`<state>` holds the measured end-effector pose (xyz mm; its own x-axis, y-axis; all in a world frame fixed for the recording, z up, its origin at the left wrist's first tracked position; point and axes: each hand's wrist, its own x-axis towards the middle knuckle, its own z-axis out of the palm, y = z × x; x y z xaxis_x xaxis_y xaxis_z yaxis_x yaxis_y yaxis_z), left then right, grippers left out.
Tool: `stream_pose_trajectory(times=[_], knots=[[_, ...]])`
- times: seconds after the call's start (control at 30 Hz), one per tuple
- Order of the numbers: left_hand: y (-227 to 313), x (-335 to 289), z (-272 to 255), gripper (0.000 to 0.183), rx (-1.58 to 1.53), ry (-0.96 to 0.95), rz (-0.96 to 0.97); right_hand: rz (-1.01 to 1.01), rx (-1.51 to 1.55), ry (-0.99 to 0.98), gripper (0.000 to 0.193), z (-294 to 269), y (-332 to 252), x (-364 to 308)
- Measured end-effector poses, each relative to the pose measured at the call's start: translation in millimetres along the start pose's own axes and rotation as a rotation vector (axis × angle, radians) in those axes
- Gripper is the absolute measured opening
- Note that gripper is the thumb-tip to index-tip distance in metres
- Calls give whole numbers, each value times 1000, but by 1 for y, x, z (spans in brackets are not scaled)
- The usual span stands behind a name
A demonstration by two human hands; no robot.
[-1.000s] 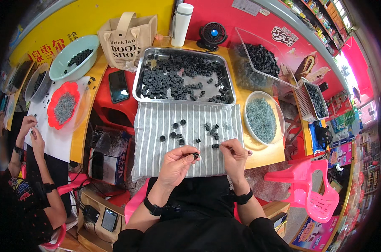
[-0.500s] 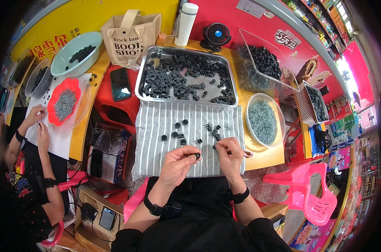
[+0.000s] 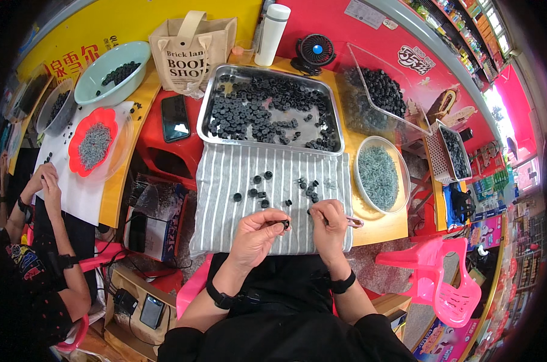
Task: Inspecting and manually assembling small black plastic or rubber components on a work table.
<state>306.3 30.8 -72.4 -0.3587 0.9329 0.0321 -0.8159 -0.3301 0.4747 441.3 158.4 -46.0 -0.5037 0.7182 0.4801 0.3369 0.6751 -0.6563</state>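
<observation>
Between thumb and fingers of my left hand (image 3: pixel 256 234) is a small round black plastic cap (image 3: pixel 285 224). My right hand (image 3: pixel 329 224) is closed beside it, a short gap away, fingertips pinched together. A slim metal tool (image 3: pixel 355 222) sticks out from its palm side; its kind is not clear, and whatever lies at the fingertips is too small to make out. Both hands are over a grey-and-white striped cloth (image 3: pixel 216 205). Several loose black caps (image 3: pixel 264 204) lie on it just beyond my hands. Past the cloth, a metal tray (image 3: pixel 273 149) holds many more black parts.
An oval tub (image 3: pixel 406 196) of thin grey-green pieces stands right of the cloth. Behind it is a clear bin (image 3: pixel 379 90) of black parts. A fan (image 3: pixel 315 51), white bottle (image 3: pixel 273 36) and bag (image 3: pixel 192 57) line the back. A co-worker's hands (image 3: pixel 47 181) are at left.
My hands keep nearly the same pose, with the black cap still in the left. The tool in my right hand shows slightly more. The co-worker's hands have come together, lower and closer to their body.
</observation>
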Motion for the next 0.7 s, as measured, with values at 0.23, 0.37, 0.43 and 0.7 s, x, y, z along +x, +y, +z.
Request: stream_pose_trajectory(times=[0.23,0.37,0.43,0.7], knots=[[-1,1,-1,20,1,-7,16,-16,-12,-43,12,1,0,-2],[1,0,1,20,-2,-5,11,-80,-68,-36,14,-1,-5,-1],[1,0,0,20,-11,-3,6,-222,-216,-55,19,-5,-12,2],[-1,0,0,20,-15,-10,2,-272,-222,-241,34,-12,-10,-2]])
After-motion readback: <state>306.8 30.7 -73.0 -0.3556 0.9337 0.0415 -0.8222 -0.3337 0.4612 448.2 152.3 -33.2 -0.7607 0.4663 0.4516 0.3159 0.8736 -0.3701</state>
